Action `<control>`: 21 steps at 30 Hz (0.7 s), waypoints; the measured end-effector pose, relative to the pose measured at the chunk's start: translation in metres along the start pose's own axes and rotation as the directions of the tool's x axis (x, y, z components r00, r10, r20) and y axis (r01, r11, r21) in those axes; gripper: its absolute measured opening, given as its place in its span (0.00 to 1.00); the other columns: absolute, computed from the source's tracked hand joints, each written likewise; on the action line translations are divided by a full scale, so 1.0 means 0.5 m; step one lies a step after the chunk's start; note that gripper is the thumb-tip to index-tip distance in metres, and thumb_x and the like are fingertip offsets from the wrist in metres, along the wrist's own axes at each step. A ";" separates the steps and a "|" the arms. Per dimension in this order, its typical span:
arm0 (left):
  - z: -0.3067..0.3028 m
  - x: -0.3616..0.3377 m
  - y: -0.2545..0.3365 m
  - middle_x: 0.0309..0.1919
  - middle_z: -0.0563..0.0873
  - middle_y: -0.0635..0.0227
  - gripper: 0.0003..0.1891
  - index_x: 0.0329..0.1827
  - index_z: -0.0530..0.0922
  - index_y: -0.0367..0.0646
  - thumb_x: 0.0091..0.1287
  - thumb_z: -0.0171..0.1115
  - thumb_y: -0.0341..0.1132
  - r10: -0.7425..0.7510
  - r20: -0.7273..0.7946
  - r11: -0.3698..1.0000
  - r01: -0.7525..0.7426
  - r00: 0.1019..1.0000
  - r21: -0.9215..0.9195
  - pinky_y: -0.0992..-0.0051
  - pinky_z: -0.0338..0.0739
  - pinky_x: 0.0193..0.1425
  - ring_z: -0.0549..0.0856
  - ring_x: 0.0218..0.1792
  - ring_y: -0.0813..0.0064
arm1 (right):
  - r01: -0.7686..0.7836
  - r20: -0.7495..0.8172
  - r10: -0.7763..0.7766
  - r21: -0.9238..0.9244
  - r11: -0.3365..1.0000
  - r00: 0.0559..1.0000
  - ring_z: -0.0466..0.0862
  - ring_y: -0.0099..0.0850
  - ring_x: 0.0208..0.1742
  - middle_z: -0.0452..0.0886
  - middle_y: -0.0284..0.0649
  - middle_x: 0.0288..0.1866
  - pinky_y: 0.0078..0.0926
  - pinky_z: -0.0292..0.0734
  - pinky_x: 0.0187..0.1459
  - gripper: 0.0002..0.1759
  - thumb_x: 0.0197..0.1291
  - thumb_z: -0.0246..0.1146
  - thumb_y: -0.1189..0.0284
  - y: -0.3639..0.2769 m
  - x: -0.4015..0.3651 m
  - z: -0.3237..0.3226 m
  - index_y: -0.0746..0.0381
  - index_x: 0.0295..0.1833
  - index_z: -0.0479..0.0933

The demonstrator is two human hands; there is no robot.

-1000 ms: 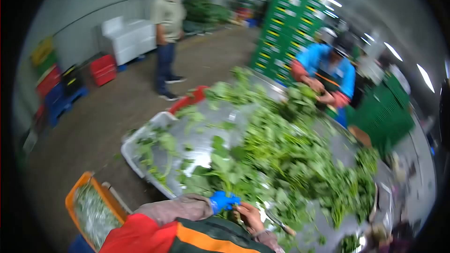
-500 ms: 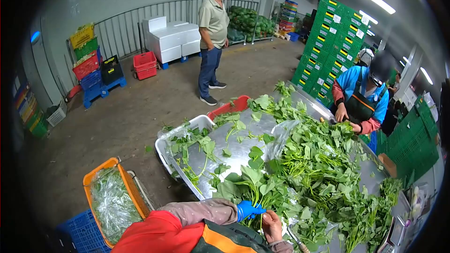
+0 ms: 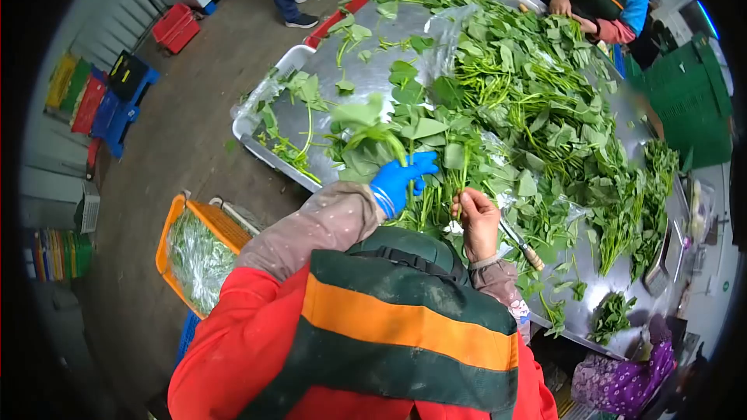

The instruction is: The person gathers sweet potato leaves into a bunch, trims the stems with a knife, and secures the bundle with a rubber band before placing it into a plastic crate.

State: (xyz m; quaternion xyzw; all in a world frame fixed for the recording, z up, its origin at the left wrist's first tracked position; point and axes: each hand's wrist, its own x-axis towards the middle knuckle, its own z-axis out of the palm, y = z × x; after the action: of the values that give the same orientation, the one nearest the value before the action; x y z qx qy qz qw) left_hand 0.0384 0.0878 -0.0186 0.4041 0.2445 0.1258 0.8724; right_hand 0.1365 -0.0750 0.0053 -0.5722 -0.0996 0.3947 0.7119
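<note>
My left hand [image 3: 401, 184], in a blue glove, is closed around the stems of a small bunch of leafy greens [image 3: 372, 134], its leaves blurred and pointing away from me. My bare right hand [image 3: 476, 222] is beside it, thumb and fingers pinched on a leafy green stem [image 3: 464, 165]. Both hands are over the near edge of the metal table [image 3: 373, 82]. A large heap of leafy greens [image 3: 537, 93] spreads across the table beyond them. Just right of my right hand lies a knife [image 3: 532, 257] with a wooden handle, its blade partly among leaves.
A white basket [image 3: 294, 58] and a red one [image 3: 342, 19] adjoin the table's left edge. An orange crate [image 3: 175, 260] with plastic-wrapped greens stands lower left. Across the table a co-worker [image 3: 603, 0] handles greens; another person's purple sleeve [image 3: 626, 377] shows at lower right.
The view has tilted down and shows more of my torso. My hands have moved slightly apart; the left still holds a bunch, now blurred, and the right pinches a stem.
</note>
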 end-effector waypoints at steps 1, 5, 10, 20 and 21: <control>-0.004 0.001 -0.001 0.50 0.78 0.67 0.15 0.47 0.78 0.39 0.64 0.58 0.39 0.015 0.007 0.999 -0.015 1.000 -0.035 0.78 0.66 0.34 0.73 0.31 0.81 | 0.037 -0.021 -0.037 -0.006 0.999 0.999 0.78 0.24 0.30 0.80 0.41 0.32 0.19 0.73 0.32 0.08 0.59 0.59 0.77 -0.004 -0.001 -0.007 0.70 0.43 0.76; 0.002 -0.016 -0.008 0.54 0.76 0.61 0.20 0.59 0.68 0.38 0.66 0.55 0.35 -0.139 0.122 0.951 0.167 0.983 -0.262 0.75 0.73 0.48 0.78 0.49 0.71 | 0.082 0.031 -0.080 -0.051 0.995 0.996 0.80 0.27 0.30 0.81 0.43 0.34 0.21 0.75 0.32 0.09 0.58 0.60 0.79 0.010 -0.012 -0.002 0.71 0.43 0.76; 0.018 -0.024 -0.010 0.52 0.78 0.62 0.21 0.61 0.67 0.37 0.66 0.55 0.32 -0.082 0.201 0.953 0.136 0.976 -0.270 0.74 0.72 0.55 0.77 0.54 0.70 | 0.092 0.086 -0.081 -0.123 0.988 0.993 0.80 0.25 0.31 0.82 0.41 0.34 0.20 0.76 0.34 0.08 0.57 0.60 0.79 0.002 -0.007 0.013 0.71 0.43 0.77; 0.019 -0.033 -0.007 0.30 0.82 0.70 0.12 0.42 0.80 0.39 0.61 0.61 0.38 -0.197 -0.054 0.976 0.201 0.979 0.085 0.80 0.69 0.31 0.78 0.29 0.81 | 0.050 0.063 -0.032 -0.306 0.951 0.997 0.74 0.15 0.25 0.79 0.31 0.27 0.13 0.69 0.27 0.09 0.54 0.65 0.77 0.038 0.001 0.011 0.69 0.40 0.79; 0.021 -0.034 -0.006 0.30 0.82 0.70 0.12 0.42 0.81 0.39 0.61 0.61 0.38 -0.215 -0.031 0.975 0.217 0.976 0.057 0.80 0.69 0.30 0.78 0.29 0.81 | 0.036 0.077 -0.013 -0.305 0.952 0.997 0.74 0.15 0.25 0.79 0.31 0.27 0.13 0.69 0.27 0.09 0.54 0.65 0.77 0.039 0.001 0.012 0.69 0.40 0.79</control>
State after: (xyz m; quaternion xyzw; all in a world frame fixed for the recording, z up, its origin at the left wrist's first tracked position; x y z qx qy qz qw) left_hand 0.0298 0.0720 -0.0098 0.3994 0.3016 0.0278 0.8653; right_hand 0.1244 -0.0699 -0.0104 -0.6595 -0.1928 0.3865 0.6153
